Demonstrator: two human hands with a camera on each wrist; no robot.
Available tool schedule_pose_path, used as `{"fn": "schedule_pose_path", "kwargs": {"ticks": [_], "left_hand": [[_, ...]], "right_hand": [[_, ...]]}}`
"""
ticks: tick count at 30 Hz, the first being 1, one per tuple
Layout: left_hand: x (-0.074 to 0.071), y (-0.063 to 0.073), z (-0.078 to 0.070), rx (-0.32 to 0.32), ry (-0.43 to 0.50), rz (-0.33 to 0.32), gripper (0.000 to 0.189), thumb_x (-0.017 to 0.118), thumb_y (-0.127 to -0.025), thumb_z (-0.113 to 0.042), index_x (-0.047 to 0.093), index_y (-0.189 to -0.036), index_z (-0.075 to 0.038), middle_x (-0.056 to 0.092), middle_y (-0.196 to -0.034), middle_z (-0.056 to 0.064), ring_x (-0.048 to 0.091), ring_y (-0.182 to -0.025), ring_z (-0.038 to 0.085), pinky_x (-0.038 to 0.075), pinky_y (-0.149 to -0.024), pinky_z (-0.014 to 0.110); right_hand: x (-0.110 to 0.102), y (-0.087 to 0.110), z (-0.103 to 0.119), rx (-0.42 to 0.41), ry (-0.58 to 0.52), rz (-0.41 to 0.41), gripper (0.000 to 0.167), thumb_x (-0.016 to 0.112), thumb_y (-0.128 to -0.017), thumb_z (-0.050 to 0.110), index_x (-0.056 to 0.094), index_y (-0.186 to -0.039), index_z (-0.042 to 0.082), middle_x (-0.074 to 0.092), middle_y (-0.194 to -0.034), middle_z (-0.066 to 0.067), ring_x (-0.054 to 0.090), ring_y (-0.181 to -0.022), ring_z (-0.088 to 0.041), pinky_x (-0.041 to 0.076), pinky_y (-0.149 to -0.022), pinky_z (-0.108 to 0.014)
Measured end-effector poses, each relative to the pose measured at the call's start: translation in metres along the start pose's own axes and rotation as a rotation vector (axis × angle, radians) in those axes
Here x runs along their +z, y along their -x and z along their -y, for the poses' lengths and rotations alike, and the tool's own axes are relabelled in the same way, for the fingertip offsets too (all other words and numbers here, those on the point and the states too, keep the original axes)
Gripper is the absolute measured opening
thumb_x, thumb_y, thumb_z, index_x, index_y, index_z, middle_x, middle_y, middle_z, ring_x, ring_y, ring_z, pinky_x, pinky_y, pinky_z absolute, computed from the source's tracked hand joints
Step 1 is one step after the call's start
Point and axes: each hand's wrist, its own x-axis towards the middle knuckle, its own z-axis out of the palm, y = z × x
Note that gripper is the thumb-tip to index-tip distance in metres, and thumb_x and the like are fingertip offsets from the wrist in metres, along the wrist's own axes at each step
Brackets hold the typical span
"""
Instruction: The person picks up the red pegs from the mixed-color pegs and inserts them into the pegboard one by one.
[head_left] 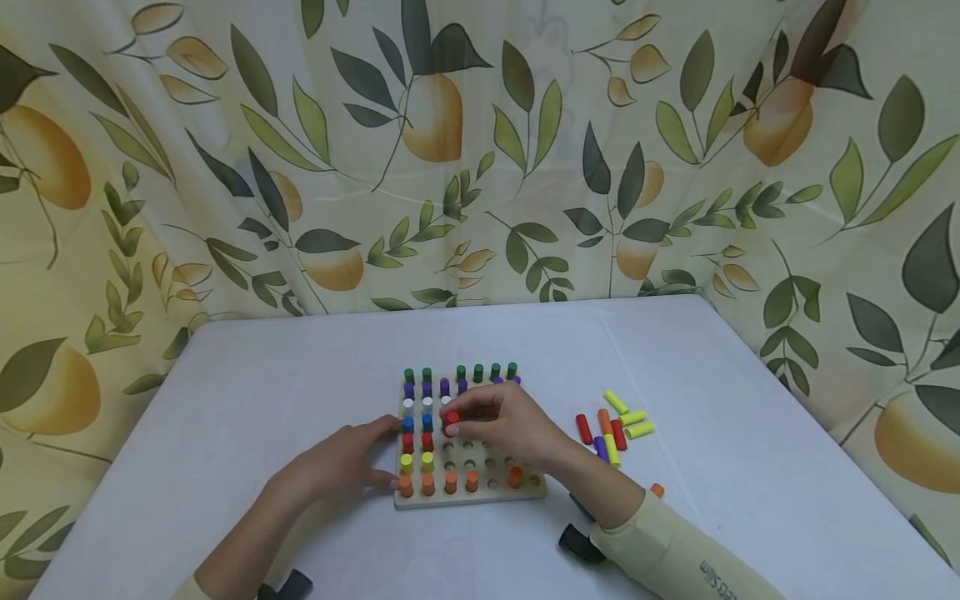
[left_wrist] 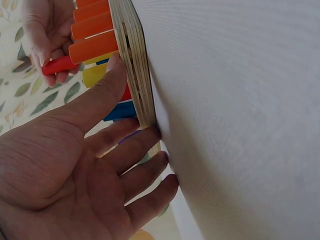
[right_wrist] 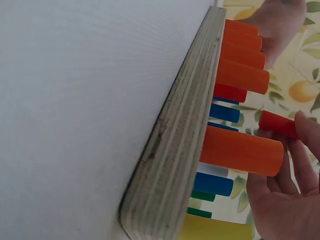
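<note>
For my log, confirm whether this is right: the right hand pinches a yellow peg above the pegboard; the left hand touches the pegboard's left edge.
Wrong colour: the head view shows the right hand pinching a red peg, not yellow, above the pegboard; the left hand does touch the pegboard's left edge.

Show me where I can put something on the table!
The white table is bare left of the pegboard, beyond the left hand, and behind the green pegs. It's crowded around the right hand and the loose pegs.

Red peg point(head_left: 452, 417) — held nearly upright over pale wooden pegboard point(head_left: 479, 455), board flat, partly filled
</note>
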Motion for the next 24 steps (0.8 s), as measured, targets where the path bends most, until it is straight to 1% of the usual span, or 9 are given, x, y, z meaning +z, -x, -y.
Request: {"fn": "schedule_pose_path", "kwargs": {"ticks": [6,12,17,24], "left_hand": [[0.0004,-0.0004,-0.0003,-0.007,0.003,0.002,0.073,0.09,-0.083,-0.027,0.055,-0.146,-0.015,0.056,-0.149,0.01,0.047,-0.14,0.038,0.043,-0.107,0.062],[0.0009,0.0,0.0001,-0.01,0.009,0.002,0.073,0.09,-0.082,-0.027,0.056,-0.146,-0.015,0.056,-0.149,0.009,0.047,-0.14,0.037,0.043,-0.108,0.061],[0.0003,-0.0001,0.0004,-0.007,0.004,0.004,0.074,0.09,-0.082,-0.028,0.055,-0.146,-0.015,0.056,-0.149,0.01,0.047,-0.14,0.038,0.043,-0.108,0.062],[-0.0001,0.0006,0.0005,-0.005,0.003,0.003,0.073,0.09,-0.082,-0.028,0.056,-0.146,-0.016,0.056,-0.149,0.01,0.048,-0.139,0.038,0.043,-0.107,0.062]], "right_hand": [[0.0007,0.0001,0.0002,0.008,0.016,0.005,0.023,0.076,-0.096,0.009,0.076,-0.118,0.004,0.072,-0.111,-0.002,0.069,-0.101,-0.024,0.059,-0.088,-0.031],[0.002,0.0004,-0.0013,0.027,0.058,0.01,0.021,0.076,-0.095,0.006,0.077,-0.116,0.004,0.072,-0.11,-0.002,0.067,-0.1,-0.022,0.058,-0.085,-0.031],[0.0026,-0.0006,-0.0053,0.054,0.082,0.033,0.02,0.074,-0.096,0.003,0.078,-0.115,0.005,0.072,-0.109,0.0,0.068,-0.097,-0.02,0.059,-0.085,-0.029],[0.0035,-0.0018,-0.007,0.039,0.156,0.043,0.019,0.075,-0.095,0.004,0.079,-0.113,0.008,0.072,-0.107,0.004,0.068,-0.097,-0.017,0.058,-0.086,-0.03]]}}
